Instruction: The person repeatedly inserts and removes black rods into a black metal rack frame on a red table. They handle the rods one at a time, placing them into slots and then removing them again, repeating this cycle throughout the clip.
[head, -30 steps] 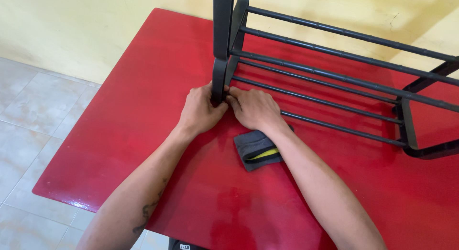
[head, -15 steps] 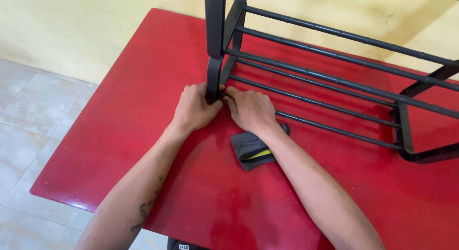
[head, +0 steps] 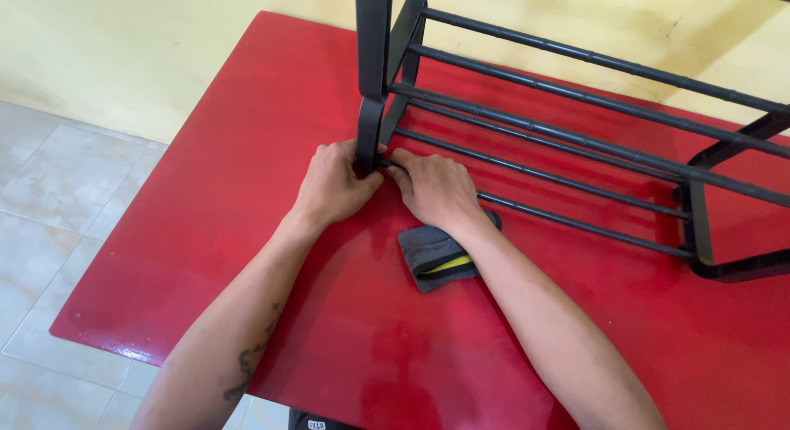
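- Head view: a glossy red table (head: 247, 232) fills most of the frame, with a pale yellow wall along the top and light grey floor tiles down the left edge.
- A black metal rack (head: 576, 109) with thin parallel rods stands on the table in the upper right of the frame; its upright post rises near the top centre.
- The left hand (head: 333, 187), just left of centre, is closed around the foot of that post where it meets the table.
- The right hand (head: 436, 191), just beside it, is curled with its fingertips pinching at the joint between the post and the lowest rod; the two hands nearly touch.
- A folded dark grey cloth (head: 436, 257) with a yellow stripe lies on the table at centre, partly under the right wrist.
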